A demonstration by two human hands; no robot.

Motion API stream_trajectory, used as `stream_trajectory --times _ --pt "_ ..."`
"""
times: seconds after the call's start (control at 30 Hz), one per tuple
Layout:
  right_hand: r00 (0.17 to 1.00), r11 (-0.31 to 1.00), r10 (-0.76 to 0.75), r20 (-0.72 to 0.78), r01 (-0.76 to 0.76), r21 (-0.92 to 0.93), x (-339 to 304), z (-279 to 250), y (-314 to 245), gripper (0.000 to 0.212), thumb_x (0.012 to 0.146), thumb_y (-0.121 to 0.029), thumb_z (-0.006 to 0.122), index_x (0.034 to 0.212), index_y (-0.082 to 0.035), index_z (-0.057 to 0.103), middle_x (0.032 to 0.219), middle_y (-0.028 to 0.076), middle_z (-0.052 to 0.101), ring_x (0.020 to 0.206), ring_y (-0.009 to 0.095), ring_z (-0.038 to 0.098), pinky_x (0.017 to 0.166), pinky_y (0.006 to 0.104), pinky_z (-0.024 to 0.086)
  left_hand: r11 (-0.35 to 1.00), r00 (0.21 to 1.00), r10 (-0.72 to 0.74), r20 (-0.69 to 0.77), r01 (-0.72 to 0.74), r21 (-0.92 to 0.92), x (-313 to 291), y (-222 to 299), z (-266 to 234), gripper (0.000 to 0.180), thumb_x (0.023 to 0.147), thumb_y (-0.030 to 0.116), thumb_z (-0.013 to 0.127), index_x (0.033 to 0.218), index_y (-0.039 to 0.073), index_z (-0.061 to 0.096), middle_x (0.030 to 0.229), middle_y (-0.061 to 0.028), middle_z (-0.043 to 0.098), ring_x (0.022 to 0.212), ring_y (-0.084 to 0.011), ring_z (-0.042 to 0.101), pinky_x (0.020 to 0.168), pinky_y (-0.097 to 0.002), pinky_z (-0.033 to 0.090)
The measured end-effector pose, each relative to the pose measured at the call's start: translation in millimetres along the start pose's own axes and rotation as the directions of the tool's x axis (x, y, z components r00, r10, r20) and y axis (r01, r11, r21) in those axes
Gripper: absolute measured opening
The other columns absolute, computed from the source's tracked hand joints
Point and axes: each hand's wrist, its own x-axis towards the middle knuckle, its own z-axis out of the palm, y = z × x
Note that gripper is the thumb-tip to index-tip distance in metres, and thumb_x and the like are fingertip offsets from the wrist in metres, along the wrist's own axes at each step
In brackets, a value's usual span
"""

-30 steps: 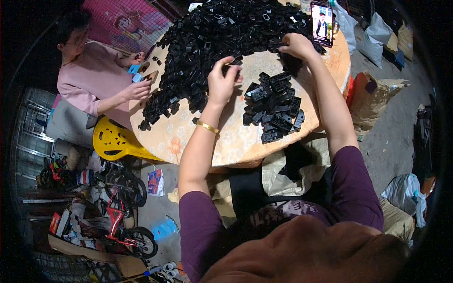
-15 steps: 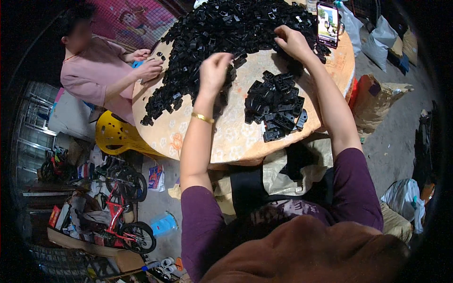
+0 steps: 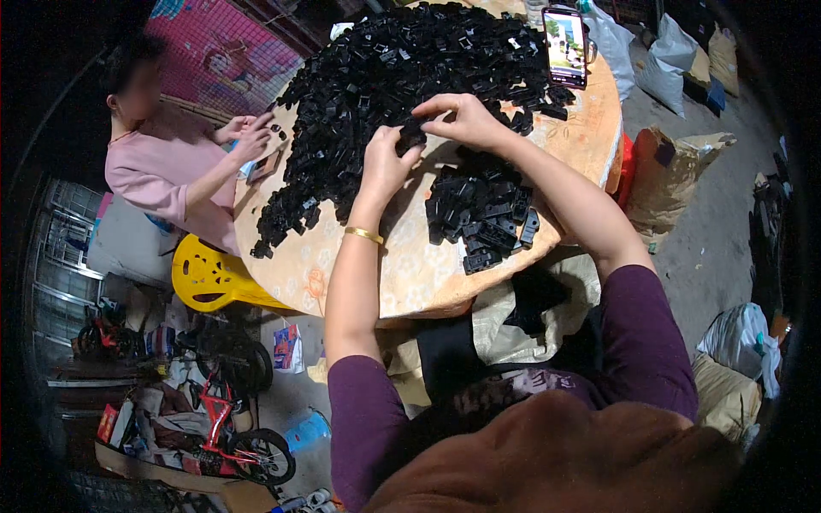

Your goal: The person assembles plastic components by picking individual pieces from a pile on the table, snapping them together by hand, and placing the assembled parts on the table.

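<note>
Over the near edge of a big heap of small black plastic parts (image 3: 368,77), my two hands have come together. A dark black plastic part (image 3: 411,134) sits between them; its exact shape is lost against the heap. My left hand (image 3: 389,164), with a gold bangle at the wrist, pinches it from the left with thumb and fingers. From the right, my right hand (image 3: 466,122) closes thumb and forefinger on the same part. Nearer to me, below my right hand, lies a smaller pile of black plastic pieces (image 3: 483,209), apart from the heap.
A round table (image 3: 359,278) with a flowered cover bears everything. A phone (image 3: 565,49) stands at the far right. Across the left side a co-worker (image 3: 162,162) handles small things. Beside the table are a yellow chair (image 3: 205,272), sacks (image 3: 671,175) and a red bicycle (image 3: 218,415).
My right hand has moved left and nearer from the heap's right side to meet my left hand. A black part now shows between them. The whole view has shifted slightly.
</note>
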Motion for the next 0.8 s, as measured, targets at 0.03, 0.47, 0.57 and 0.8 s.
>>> stream_trajectory --times 0.03,0.47,0.57,0.8 --pt "1.0 1.0 0.002 0.0 -0.002 0.001 -0.4 0.2 -0.6 0.027 0.074 -0.015 0.064 0.099 -0.005 0.063 0.092 0.005 0.063 0.08 0.011 0.058 0.07 0.0243 0.046 0.987 0.997 -0.058 -0.041 0.051 -0.151 0.3 1.2 1.3 0.029 0.069 0.016 0.069 0.089 -0.002 0.06 0.083 -0.014 0.057 0.072 -0.0237 0.057 0.065 -0.0311 0.046" --pt "0.988 0.951 -0.152 -0.032 0.137 -0.277 -4.9 15.0 -9.8 0.029 0.069 -0.012 0.068 0.097 -0.008 0.064 0.081 0.009 0.062 0.07 0.018 0.059 0.061 0.0261 0.048 0.387 0.925 -0.328 0.193 0.318 -0.866 -8.1 16.2 4.5 0.024 0.085 0.014 0.056 0.104 0.0 0.053 0.085 -0.0047 0.06 0.071 -0.0093 0.058 0.062 -0.0203 0.048" --pt "0.962 0.867 -0.266 0.063 0.267 -0.42 -8.1 16.0 -4.2 0.03 0.065 -0.015 0.07 0.094 -0.006 0.063 0.083 0.008 0.062 0.073 0.025 0.059 0.065 0.031 0.047 0.346 0.899 -0.399 0.182 0.331 -0.878 -7.1 27.3 8.5 0.034 0.084 0.016 0.057 0.11 -0.003 0.047 0.09 -0.0074 0.059 0.073 -0.0104 0.059 0.063 -0.0209 0.049" --pt "0.948 0.991 0.108 -0.299 -0.125 -0.039 6.8 -25.2 -8.4 0.031 0.076 -0.027 0.065 0.098 -0.006 0.063 0.092 0.007 0.064 0.082 0.013 0.06 0.071 0.0266 0.048 0.345 0.911 -0.412 0.028 0.184 -0.92 -7.4 38.3 -13.0 0.03 0.086 0.011 0.053 0.109 -0.007 0.045 0.087 -0.0135 0.06 0.071 -0.0144 0.059 0.06 -0.022 0.049"
